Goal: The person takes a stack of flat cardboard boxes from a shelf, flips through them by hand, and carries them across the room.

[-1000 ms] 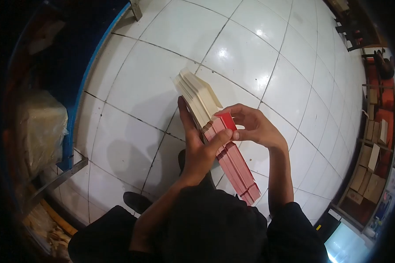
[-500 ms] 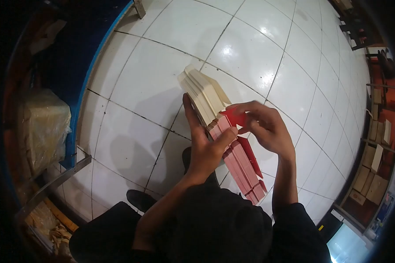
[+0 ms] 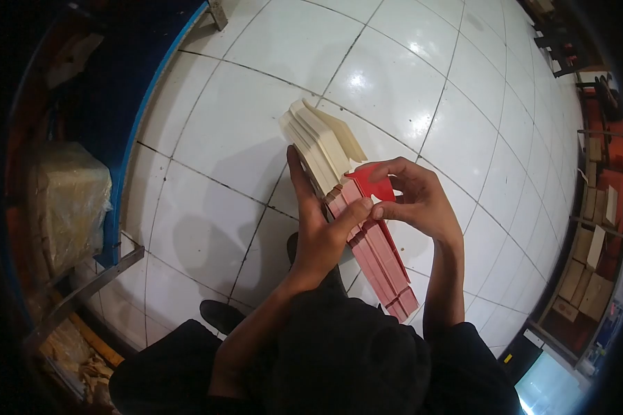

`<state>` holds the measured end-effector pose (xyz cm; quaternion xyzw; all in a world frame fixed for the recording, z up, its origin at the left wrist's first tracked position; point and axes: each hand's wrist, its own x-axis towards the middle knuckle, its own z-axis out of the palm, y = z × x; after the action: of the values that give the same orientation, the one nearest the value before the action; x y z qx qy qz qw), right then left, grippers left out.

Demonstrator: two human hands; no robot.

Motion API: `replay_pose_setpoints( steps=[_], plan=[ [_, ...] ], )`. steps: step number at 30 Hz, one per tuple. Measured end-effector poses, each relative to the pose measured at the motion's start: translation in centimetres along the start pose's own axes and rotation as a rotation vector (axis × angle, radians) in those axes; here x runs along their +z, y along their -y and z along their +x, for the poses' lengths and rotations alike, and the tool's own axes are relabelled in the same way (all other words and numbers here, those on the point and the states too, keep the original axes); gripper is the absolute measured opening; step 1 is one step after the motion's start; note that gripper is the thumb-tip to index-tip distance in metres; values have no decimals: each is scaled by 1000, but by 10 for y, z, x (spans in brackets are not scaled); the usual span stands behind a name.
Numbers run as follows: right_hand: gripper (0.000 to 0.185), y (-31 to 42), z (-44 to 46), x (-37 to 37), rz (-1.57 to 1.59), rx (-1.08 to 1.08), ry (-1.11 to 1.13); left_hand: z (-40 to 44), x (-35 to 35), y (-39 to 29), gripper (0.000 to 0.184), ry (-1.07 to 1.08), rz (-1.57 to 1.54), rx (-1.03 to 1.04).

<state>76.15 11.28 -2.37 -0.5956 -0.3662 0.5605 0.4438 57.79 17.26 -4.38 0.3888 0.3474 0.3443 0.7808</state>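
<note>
A long stack of folded paper pieces is held over the floor, cream at the far part (image 3: 320, 142) and pink-red at the near part (image 3: 377, 256). My left hand (image 3: 318, 235) is wrapped round its left side near the middle, thumb on top of the pink edges and fingers underneath. A red paper flap (image 3: 374, 181) with a white edge stands out from the stack's right side. My right hand (image 3: 419, 200) has this flap between its thumb and bent fingers. Some of its fingertips are hidden behind the paper.
White floor tiles (image 3: 256, 90) lie below. To the left stands a blue-edged table (image 3: 135, 124), with a plastic-wrapped bundle (image 3: 76, 200) and a metal bar (image 3: 83, 297) beside it. Shelves with cardboard boxes (image 3: 588, 290) line the right. A dark shoe (image 3: 221, 316) is below.
The red flap has swung further open and shows more of its face. My right thumb has moved left and down to the stack's edge. My left hand keeps its hold.
</note>
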Motion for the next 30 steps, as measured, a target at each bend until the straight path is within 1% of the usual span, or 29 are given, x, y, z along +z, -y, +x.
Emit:
replay_pose_setpoints(
  steps=[11, 16, 19, 22, 25, 28, 30],
  plan=[
    [44, 2, 2, -2, 18, 40, 21, 0, 1, -4, 115, 2, 4, 7],
    [42, 4, 3, -3, 40, 45, 44, 0, -1, -2, 115, -4, -3, -20],
    [38, 4, 3, -2, 4, 51, 40, -1, 1, -4, 116, -13, -3, -25],
    [34, 3, 2, -2, 103, 8, 34, -1, 1, -5, 116, -9, -1, -5],
    [31, 13, -1, 8, 232, 1, -34, 0, 0, -4, 116, 13, -16, 3],
    [34, 9, -1, 9, 64, -23, 13, -1, 0, -4, 116, 13, -27, -19],
    [37, -2, 1, 4, -17, -135, 37, 0, 1, -3, 115, 5, -4, -10]
  ],
)
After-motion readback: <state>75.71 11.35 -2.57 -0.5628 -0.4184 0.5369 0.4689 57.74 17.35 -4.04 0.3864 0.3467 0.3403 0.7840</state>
